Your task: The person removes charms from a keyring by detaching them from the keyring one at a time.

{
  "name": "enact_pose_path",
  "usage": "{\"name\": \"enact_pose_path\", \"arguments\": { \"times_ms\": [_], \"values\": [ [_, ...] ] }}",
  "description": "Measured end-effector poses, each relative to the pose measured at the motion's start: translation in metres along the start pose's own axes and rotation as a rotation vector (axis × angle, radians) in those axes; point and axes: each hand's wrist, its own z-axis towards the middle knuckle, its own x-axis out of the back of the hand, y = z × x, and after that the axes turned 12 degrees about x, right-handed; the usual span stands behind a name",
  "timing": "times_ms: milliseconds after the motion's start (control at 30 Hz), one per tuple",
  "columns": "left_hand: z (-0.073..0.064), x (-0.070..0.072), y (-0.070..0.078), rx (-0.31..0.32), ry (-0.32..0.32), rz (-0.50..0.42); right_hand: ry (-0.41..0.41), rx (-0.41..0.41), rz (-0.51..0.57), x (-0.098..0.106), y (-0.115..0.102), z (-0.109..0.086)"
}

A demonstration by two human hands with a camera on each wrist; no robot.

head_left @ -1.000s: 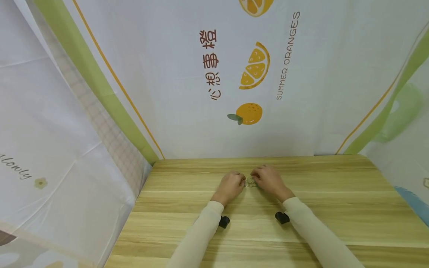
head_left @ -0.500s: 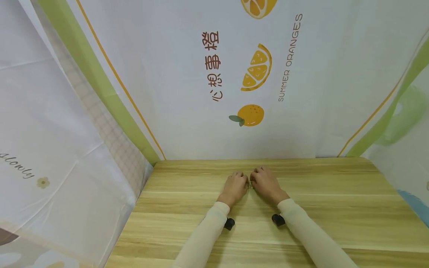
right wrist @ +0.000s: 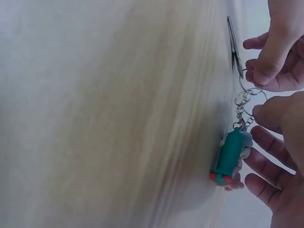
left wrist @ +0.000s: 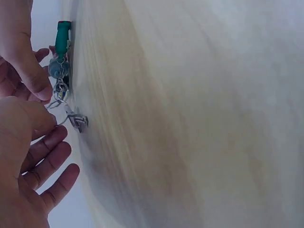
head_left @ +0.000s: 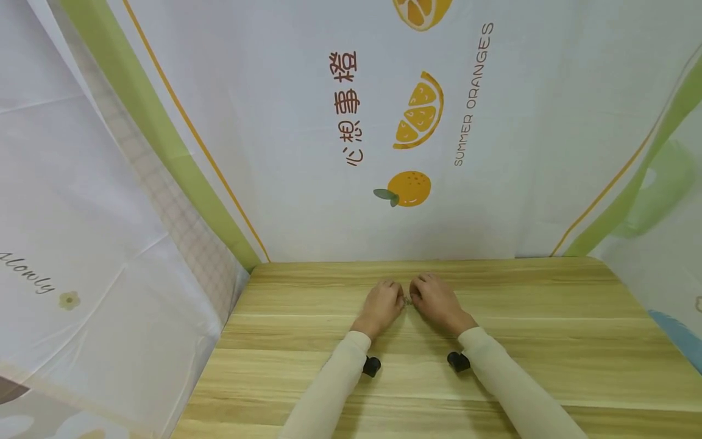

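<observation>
From the head camera: a keychain (head_left: 408, 300) sits over a wood-grain tabletop (head_left: 307, 292), the left hand (head_left: 382, 305) close at its left and the right hand (head_left: 434, 299) close at its right. Too small at this range to sort link from link.

Left wrist camera: the left thumb and forefinger pinch the keychain's metal rings (left wrist: 60, 90), the remaining fingers spread clear. A green charm (left wrist: 62, 39) and a rounded blue-grey piece (left wrist: 58, 68) lie on the right-hand side of the keychain, with a metal piece (left wrist: 80, 122), perhaps a key, on the other. Whether the pieces rest on the tabletop cannot be told.

Right wrist camera: the right thumb and forefinger grip the rings too, on the charm side of the keychain; the slim metal piece extends from its left-hand side. Fine work, by appearances, belongs at the rings: one side is best kept steady while the other fingertip works at the wire, charms hanging free of the join, pull gentle. A springy ring could slip from so narrow a pinch, or the small chains snag.
</observation>
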Motion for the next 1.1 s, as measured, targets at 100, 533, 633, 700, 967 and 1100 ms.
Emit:
{"name": "enact_pose_path", "arguments": {
  "times_ms": [100,533,633,700,967,1100],
  "values": [
    [0.000,0.003,-0.001,0.009,-0.002,-0.050,0.007,-0.005,0.010,0.002,-0.001,0.000],
    [-0.003,0.010,-0.002,-0.024,0.050,-0.171,0.048,-0.040,0.076,0.008,-0.004,-0.002],
    [-0.004,0.012,-0.001,-0.024,0.040,-0.217,0.063,-0.067,0.109,0.010,-0.003,-0.003],
    [-0.003,0.013,-0.001,-0.023,0.033,-0.243,0.072,-0.083,0.127,0.012,-0.003,-0.003],
    [0.001,0.010,-0.001,-0.053,-0.031,-0.432,0.076,-0.156,0.226,0.018,-0.002,-0.004],
    [0.000,0.010,0.001,-0.047,-0.042,-0.459,0.088,-0.192,0.261,0.021,-0.004,-0.003]
  ]
}}
